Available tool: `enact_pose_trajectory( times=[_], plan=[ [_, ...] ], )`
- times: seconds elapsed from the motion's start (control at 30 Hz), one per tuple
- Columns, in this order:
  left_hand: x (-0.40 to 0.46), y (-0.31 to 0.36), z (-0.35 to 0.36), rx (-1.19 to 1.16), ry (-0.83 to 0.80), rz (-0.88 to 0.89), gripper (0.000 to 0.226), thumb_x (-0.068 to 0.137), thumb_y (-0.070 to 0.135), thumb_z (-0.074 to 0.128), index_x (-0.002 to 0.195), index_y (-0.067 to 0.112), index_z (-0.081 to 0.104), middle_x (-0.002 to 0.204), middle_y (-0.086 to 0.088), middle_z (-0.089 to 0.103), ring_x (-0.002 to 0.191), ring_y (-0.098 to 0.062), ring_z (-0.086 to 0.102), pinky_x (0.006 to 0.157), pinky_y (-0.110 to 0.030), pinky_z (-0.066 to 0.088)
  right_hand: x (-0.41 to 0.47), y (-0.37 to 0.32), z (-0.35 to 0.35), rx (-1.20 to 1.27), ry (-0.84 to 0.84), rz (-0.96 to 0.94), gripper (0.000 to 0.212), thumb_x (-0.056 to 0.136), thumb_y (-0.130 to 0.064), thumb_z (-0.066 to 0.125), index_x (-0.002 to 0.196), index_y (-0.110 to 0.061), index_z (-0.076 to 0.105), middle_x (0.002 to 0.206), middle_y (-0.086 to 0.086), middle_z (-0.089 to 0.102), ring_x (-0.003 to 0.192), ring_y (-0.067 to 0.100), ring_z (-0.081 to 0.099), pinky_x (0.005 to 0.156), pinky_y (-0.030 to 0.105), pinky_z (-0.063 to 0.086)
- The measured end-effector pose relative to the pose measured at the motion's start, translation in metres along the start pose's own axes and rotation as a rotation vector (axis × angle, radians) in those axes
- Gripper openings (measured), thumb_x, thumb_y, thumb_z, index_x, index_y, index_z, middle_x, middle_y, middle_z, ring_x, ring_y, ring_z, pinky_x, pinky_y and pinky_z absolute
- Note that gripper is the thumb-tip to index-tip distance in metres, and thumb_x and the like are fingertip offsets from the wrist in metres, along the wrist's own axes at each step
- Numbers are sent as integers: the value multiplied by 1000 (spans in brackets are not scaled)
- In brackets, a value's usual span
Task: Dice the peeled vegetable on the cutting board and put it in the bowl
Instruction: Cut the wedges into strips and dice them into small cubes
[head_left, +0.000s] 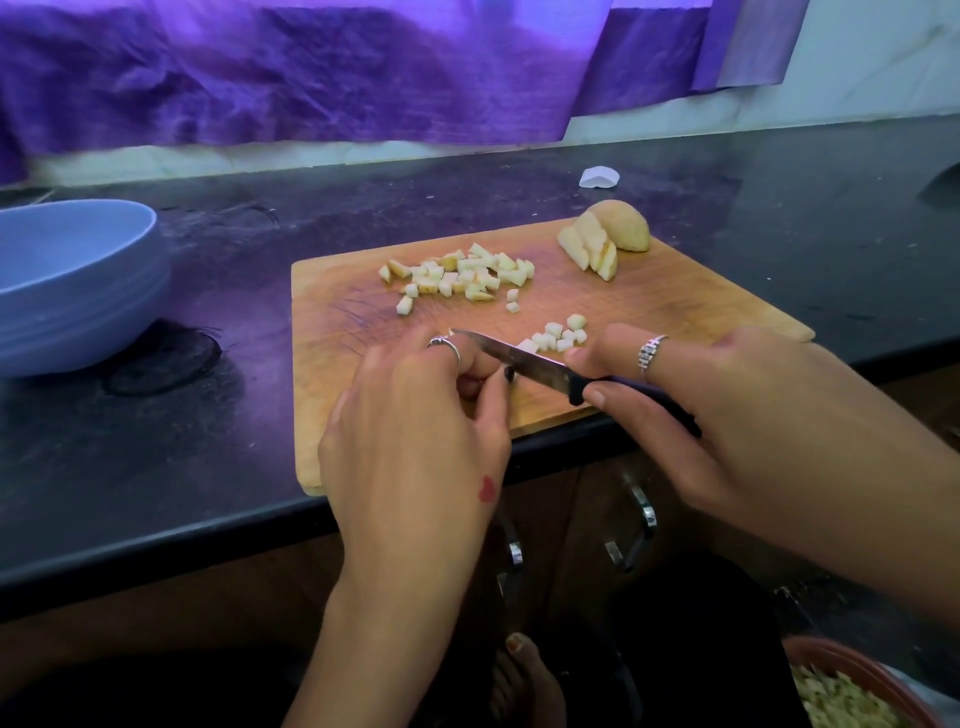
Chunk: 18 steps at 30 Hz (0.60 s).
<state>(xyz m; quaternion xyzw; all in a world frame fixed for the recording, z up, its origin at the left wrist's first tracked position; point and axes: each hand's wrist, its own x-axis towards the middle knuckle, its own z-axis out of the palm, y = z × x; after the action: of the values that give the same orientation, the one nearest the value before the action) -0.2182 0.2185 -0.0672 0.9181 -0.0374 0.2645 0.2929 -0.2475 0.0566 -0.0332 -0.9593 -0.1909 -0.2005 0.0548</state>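
Observation:
A wooden cutting board (649, 306) lies on the dark counter. Several pale diced pieces (460, 278) are heaped at its far middle, and a smaller cluster of dice (558, 335) lies by the knife. An uncut peeled chunk with slices (605, 239) sits at the far right corner. My right hand (727, 410) grips the black handle of a small knife (524, 361), blade pointing left. My left hand (415, 431) has its fingers curled over a spot beside the blade; what they hold is hidden. The blue bowl (78, 280) stands on the left.
A white scrap (600, 177) lies on the counter behind the board. Purple cloth (311, 73) hangs along the back wall. Cabinet handles (641, 512) show below the counter edge. A reddish container of chopped bits (852, 696) sits at the bottom right.

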Motion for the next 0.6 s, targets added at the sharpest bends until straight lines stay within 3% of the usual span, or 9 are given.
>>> enact_pose_trajectory(
  times=[0.13,0.27,0.37,0.43,0.53,0.6],
  plan=[
    [0,0,0,5,9,8,11,86,37,62,78,32,65,69,15,45,74,-11,46,50,-19,21,5,-3,3,-40,-27,1,26,89,-41,34,92,-31,58,45,-10,35,35,16,35,35,18,18],
    [-1,1,1,9,19,7,12,87,37,61,77,31,63,67,13,45,73,-12,47,50,-20,20,3,-4,4,-75,-14,-15,25,89,-39,36,89,-28,58,47,-10,27,32,18,35,39,15,8],
    [-2,1,2,18,30,4,15,88,36,60,74,31,60,67,13,45,73,-13,46,50,-22,22,5,-6,7,-104,3,-65,11,86,-30,53,83,-24,62,47,-11,13,34,11,13,43,12,2],
    [-2,1,3,12,35,14,15,88,35,61,73,31,58,67,12,46,75,-15,48,52,-28,26,4,-8,8,-136,-26,-67,10,86,-32,54,90,-25,61,51,-11,7,40,8,6,42,16,3],
    [-1,0,3,5,23,14,16,87,34,62,72,33,56,68,13,48,76,-15,52,55,-28,29,4,-8,6,-199,-68,-44,21,99,-42,30,114,-32,42,61,-9,23,51,13,28,45,29,21],
    [0,-1,4,14,16,-8,14,87,35,62,74,32,59,68,13,52,76,-14,53,52,-27,27,2,-6,2,-134,-66,-34,27,99,-45,28,119,-32,41,65,-10,25,66,16,38,51,32,25]
  ],
)
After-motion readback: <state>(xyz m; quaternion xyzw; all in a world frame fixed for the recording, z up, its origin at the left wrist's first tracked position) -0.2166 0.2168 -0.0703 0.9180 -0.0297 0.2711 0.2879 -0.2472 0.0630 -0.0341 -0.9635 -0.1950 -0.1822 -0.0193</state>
